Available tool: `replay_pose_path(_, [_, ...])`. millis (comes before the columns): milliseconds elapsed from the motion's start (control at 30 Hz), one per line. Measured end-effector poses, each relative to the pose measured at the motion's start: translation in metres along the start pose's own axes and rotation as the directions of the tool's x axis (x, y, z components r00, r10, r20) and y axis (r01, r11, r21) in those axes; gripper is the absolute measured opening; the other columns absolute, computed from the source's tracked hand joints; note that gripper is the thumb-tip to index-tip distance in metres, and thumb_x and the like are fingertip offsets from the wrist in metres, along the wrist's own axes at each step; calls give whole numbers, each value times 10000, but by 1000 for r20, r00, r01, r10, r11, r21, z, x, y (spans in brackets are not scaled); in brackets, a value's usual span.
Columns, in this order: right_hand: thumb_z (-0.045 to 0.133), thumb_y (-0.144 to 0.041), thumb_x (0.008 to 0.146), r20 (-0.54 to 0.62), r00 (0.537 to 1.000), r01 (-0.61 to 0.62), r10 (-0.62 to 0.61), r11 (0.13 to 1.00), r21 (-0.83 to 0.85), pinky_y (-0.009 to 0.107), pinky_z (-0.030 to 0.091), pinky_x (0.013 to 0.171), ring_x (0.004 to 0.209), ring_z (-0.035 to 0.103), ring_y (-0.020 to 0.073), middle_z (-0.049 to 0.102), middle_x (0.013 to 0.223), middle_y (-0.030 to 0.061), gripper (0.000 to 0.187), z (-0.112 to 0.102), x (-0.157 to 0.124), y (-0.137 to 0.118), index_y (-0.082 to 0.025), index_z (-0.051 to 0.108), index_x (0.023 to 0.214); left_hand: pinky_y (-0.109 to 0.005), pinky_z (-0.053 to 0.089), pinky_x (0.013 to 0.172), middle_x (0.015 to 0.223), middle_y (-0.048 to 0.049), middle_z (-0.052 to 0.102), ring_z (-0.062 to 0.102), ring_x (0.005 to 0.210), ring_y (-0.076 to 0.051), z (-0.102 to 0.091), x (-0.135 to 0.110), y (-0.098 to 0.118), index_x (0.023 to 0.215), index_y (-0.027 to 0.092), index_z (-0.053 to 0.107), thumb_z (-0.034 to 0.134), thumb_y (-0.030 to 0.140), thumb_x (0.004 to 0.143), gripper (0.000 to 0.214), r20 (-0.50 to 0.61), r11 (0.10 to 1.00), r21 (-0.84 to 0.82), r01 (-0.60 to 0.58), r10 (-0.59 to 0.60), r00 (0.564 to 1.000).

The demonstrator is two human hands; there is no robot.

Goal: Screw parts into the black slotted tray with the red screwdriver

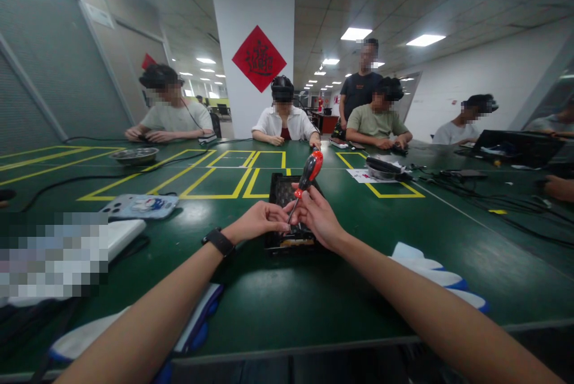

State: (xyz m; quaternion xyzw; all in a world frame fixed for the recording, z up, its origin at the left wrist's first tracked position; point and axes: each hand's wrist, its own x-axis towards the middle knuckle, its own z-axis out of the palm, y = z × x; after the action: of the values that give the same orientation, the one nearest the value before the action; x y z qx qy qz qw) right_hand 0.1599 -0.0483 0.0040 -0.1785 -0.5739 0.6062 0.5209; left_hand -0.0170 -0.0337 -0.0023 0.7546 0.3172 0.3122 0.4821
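A screwdriver (311, 171) with a red and black handle is tilted, its handle up and its thin shaft pointing down to the left. My right hand (323, 219) grips it low, around the red collar and the shaft. The fingers of my left hand (260, 221) are pinched together at the lower end of the shaft; whatever they hold is too small to make out. Beneath both hands sits an open black case (277, 183) with dark parts inside, partly covered by my fingers.
White and blue gloves (442, 276) lie at the right, another glove (197, 318) under my left forearm. Leftward are a phone (141, 206), a white box (128, 234) and a metal bowl (134, 157). Cables (484, 198) run along the right. Several people sit across the green table (359, 312).
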Motion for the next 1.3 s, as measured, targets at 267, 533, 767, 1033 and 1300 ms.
replay_pose_path(267, [493, -421, 818, 15, 1000, 4, -4, 999, -45, 236, 450, 539, 528, 560, 90, 615, 761, 9, 393, 3, -1, -2, -253, 442, 1170, -215, 415, 638, 624, -14, 629, 539, 592, -97, 3, 2, -3, 652, 96, 645, 724, 290, 608, 214, -41, 993, 97, -60, 65, 997])
replay_pose_path(533, [473, -409, 829, 48, 998, -32, 29, 999, 44, 261, 476, 543, 537, 556, 89, 625, 856, 47, 369, -1, 2, 1, -198, 467, 1132, -224, 433, 657, 750, -67, 672, 576, 663, -121, -3, 0, -7, 809, 74, 680, 664, 303, 689, 259, 13, 998, 48, -37, 36, 999])
replay_pose_path(767, [529, -370, 802, 9, 1000, 27, -27, 1000, 6, 230, 459, 529, 538, 545, 76, 626, 838, 26, 346, -2, 2, 3, -205, 466, 1100, -232, 443, 686, 764, -54, 664, 585, 691, -114, 0, 1, -4, 842, 87, 640, 673, 276, 687, 246, 11, 999, -15, -45, 45, 999])
replay_pose_path(1033, [519, -369, 813, 19, 1000, 3, -3, 1000, -15, 241, 462, 550, 526, 559, 82, 620, 750, 10, 370, -1, 1, 2, -207, 456, 1140, -231, 435, 685, 717, -41, 649, 573, 679, -112, -1, 2, -7, 734, 82, 649, 706, 272, 645, 218, 27, 999, 23, -47, 46, 999])
replay_pose_path(1300, [487, -393, 826, 30, 999, -17, 16, 999, 30, 283, 500, 524, 521, 558, 95, 626, 803, 31, 390, -1, 1, 1, -211, 437, 1167, -252, 436, 729, 788, -82, 664, 588, 723, -127, -5, 0, 0, 828, 74, 647, 633, 286, 731, 234, 142, 997, -53, -63, 70, 987])
